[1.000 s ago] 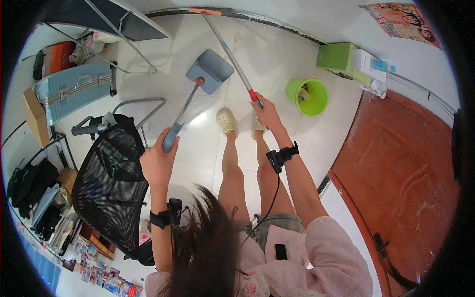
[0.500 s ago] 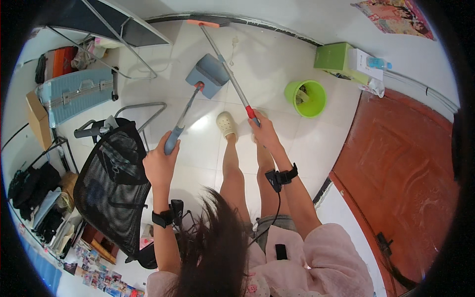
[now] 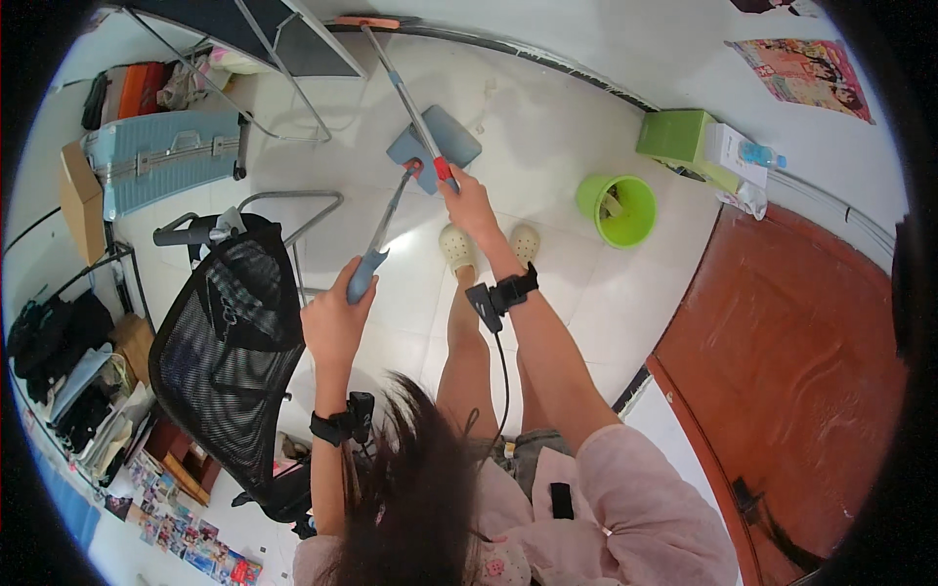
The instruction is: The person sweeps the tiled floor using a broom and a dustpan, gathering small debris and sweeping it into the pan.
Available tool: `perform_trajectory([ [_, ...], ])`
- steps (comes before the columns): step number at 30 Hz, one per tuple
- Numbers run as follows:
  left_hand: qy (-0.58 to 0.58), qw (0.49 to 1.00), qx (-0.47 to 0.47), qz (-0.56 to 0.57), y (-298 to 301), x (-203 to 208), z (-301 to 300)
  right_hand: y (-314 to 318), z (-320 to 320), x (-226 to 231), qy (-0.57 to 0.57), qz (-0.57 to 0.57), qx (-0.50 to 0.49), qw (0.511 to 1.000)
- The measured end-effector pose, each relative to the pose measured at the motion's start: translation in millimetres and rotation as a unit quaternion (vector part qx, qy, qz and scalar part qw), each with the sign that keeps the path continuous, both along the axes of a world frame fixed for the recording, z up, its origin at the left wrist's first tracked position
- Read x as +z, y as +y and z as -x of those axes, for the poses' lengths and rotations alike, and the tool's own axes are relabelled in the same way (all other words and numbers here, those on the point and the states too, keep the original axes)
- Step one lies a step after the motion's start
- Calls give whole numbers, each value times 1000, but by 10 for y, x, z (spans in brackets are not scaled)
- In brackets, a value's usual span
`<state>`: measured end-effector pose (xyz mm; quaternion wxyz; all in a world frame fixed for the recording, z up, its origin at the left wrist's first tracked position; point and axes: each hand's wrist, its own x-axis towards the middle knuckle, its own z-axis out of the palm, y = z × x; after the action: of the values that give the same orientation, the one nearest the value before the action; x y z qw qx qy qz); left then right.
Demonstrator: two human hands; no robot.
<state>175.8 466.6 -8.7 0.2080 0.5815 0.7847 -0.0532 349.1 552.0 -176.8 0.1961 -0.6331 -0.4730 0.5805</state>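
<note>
- Now the left hand (image 3: 335, 322) has its fingers curled round the blue-gray handle of the dustpan (image 3: 456, 146).
- The right hand (image 3: 474, 210) has its fingers wrapped round the broom (image 3: 399, 90), by the red part of its pole.
- The orange broom head (image 3: 366, 21) is at the far edge of the floor (image 3: 557, 127), right by the wall, near the far left corner.
- The dustpan sits at the floor's middle, nearer the far edge. The broom pole crosses over it; I cannot tell if they touch.
- It looks like the sweeping step, with the broom reaching far out and the dustpan waiting.
- I think a good next move calls for the broom head low, a gentle pull away from the wall, and the dustpan flat. I cannot make out any dirt in it.
- A green bin (image 3: 590, 207) with some trash inside stands toward the floor's right edge.
- A black chair (image 3: 234, 381) is beside the left arm, with a blue suitcase (image 3: 161, 171) at the floor's left edge.
</note>
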Motion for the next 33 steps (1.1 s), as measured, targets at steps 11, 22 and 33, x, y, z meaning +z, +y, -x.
perform_trajectory([
  [11, 3, 1000, 3, -2, -35, -26, 44, -933, -1068, 350, -71, 15, -139, 988],
  [22, 26, 999, -26, -34, -71, -49, 24, -794, -1280, 30, -101, -18, -24, 994],
  [33, 3, 1000, 8, -2, -70, -17, 35, 135, -355, -238, -1, 30, 2, 1000],
])
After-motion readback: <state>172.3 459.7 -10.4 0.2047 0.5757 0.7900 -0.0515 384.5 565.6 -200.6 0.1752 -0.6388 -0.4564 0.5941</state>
